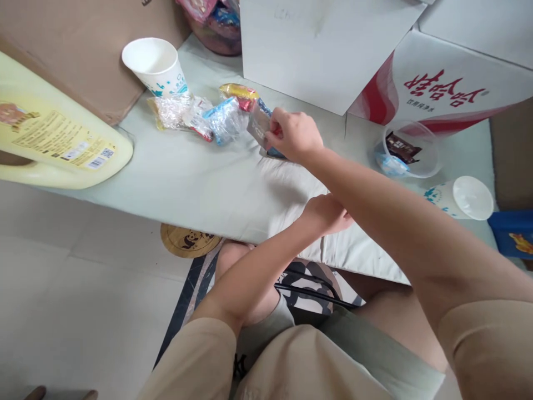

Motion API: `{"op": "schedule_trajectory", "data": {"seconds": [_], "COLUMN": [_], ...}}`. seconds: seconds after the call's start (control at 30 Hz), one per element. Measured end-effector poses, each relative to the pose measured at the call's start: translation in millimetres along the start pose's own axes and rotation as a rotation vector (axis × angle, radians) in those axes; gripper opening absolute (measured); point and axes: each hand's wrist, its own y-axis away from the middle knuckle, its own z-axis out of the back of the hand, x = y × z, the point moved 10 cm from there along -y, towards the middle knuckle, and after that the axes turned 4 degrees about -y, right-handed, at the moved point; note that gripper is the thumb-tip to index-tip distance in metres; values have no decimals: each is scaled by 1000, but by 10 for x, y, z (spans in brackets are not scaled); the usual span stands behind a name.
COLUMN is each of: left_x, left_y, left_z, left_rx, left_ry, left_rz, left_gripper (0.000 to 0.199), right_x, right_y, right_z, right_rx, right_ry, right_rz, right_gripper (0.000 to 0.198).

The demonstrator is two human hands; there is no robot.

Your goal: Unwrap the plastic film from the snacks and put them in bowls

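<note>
the pale cloth-covered surface [187, 183] spreads in front of the seated person. a brown carton [83, 50] is at its back left, and a white box [300, 50] rises behind the middle, with a red-and-white box [437, 83] to the right. a pale yellow jug [62, 128] leans into view at the left. a clear plastic tub [433, 153] sits on the right, one paper cup [445, 197] near it; another paper cup [166, 80] is at the back left.

of the two hands, the right hand [297, 133] has its fingers pinched on a dark packet [259, 122], in front of the white box. the left hand [327, 214] is under the right forearm; its fingers are partly hidden, so i cannot tell whether it grips anything.

a clear-wrapped packet [172, 114], a blue-and-white packet [225, 122] and a yellow-and-red packet [237, 90] lie left of the dark packet. a small brown packet [402, 147] is inside the tub.
</note>
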Motion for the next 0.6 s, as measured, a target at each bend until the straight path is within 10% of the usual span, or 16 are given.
{"op": "schedule_trajectory", "data": {"seconds": [0.17,0.33,0.53,0.6], "left_x": [-87,-101,-205,-277], "left_y": [172,173,75,60], "left_z": [26,45,-65,-203], "left_rx": [94,42,-116,-103], "left_ry": [-456,-462,-352,-344], "left_rz": [-2,-25,-254,-396], "left_gripper": [31,32,19,48], "right_x": [-566,-1433,-1793,-1879], "right_y": [959,2552,3171,3108], "right_z": [612,838,506,388], "right_rx": [-370,-832,-843,-772], "right_ry": [-189,-329,-553,-750], "right_rz": [43,-254,-432,-446], "right_gripper": [12,15,14,16]}}
